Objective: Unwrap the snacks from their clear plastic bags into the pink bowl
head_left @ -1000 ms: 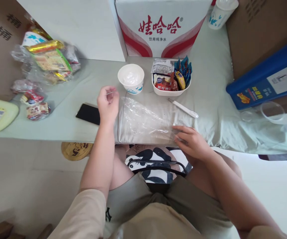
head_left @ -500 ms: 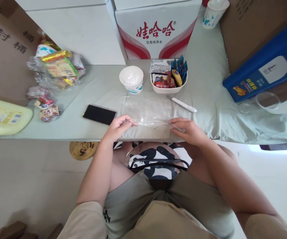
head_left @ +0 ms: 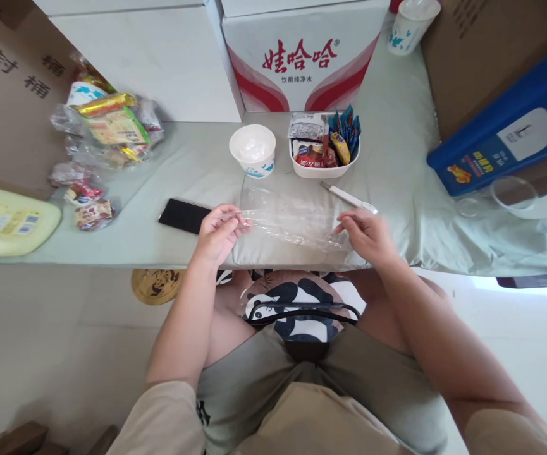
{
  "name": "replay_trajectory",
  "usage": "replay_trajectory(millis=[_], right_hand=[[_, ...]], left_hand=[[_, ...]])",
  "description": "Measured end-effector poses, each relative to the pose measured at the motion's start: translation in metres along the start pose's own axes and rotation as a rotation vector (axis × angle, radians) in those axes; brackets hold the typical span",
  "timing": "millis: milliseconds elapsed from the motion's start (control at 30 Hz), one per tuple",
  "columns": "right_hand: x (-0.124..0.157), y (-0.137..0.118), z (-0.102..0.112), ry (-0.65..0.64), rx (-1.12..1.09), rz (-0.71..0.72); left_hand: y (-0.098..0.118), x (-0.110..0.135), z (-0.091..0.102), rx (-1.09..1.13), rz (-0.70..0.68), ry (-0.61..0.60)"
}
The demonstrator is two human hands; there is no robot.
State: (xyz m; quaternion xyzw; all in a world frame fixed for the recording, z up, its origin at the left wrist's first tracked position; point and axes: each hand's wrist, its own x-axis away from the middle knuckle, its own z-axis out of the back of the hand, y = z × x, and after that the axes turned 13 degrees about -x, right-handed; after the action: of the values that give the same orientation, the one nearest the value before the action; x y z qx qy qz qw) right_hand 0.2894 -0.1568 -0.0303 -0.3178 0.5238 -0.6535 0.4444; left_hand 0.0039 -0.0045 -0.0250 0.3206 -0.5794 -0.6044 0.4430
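A thin, crinkled sheet of clear plastic film point(head_left: 292, 221) is stretched just above the table edge; whether it is a bag I cannot tell. My left hand point(head_left: 220, 232) pinches its left end, close beside a black phone point(head_left: 183, 215) that it partly covers. At the other end, my right hand point(head_left: 364, 232) has its thumb and fingers closed on the film's right side. A white utility knife point(head_left: 349, 198) lies just beyond the right fingers. Behind the film stand a paper cup point(head_left: 253, 150) and a white tub of wrapped snacks point(head_left: 326, 170).
Bagged snacks point(head_left: 116, 129) lie at the left, near a pale yellow bottle point(head_left: 12, 221). On the right are a large blue bottle point(head_left: 501, 136), a clear plastic cup point(head_left: 514, 193) and another paper cup point(head_left: 410, 28). A white-and-red carton point(head_left: 301, 60) borders the back.
My right hand has moved slightly up and its fingers have drawn together on the film. My left hand has risen a little, covering more of the phone. The film is spread wider.
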Motion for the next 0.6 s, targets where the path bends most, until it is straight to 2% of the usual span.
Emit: replay_trajectory(millis=[100, 233, 367, 533, 600], right_hand=[[0.001, 0.002, 0.0, 0.036, 0.08, 0.001], [0.006, 0.004, 0.0, 0.149, 0.0, -0.035], [0.007, 0.007, -0.002, 0.166, -0.089, -0.066], [0.004, 0.005, -0.006, 0.205, -0.131, -0.141], [0.006, 0.003, -0.006, 0.205, -0.179, -0.148]], left_hand=[[-0.004, 0.002, 0.0, -0.189, -0.013, 0.028], [-0.01, 0.003, -0.003, -0.434, -0.014, 0.06], [-0.009, 0.0, -0.004, -0.358, 0.013, 0.078], [-0.007, -0.001, -0.002, -0.308, 0.012, -0.127], [-0.008, 0.0, -0.002, -0.341, 0.027, -0.101]])
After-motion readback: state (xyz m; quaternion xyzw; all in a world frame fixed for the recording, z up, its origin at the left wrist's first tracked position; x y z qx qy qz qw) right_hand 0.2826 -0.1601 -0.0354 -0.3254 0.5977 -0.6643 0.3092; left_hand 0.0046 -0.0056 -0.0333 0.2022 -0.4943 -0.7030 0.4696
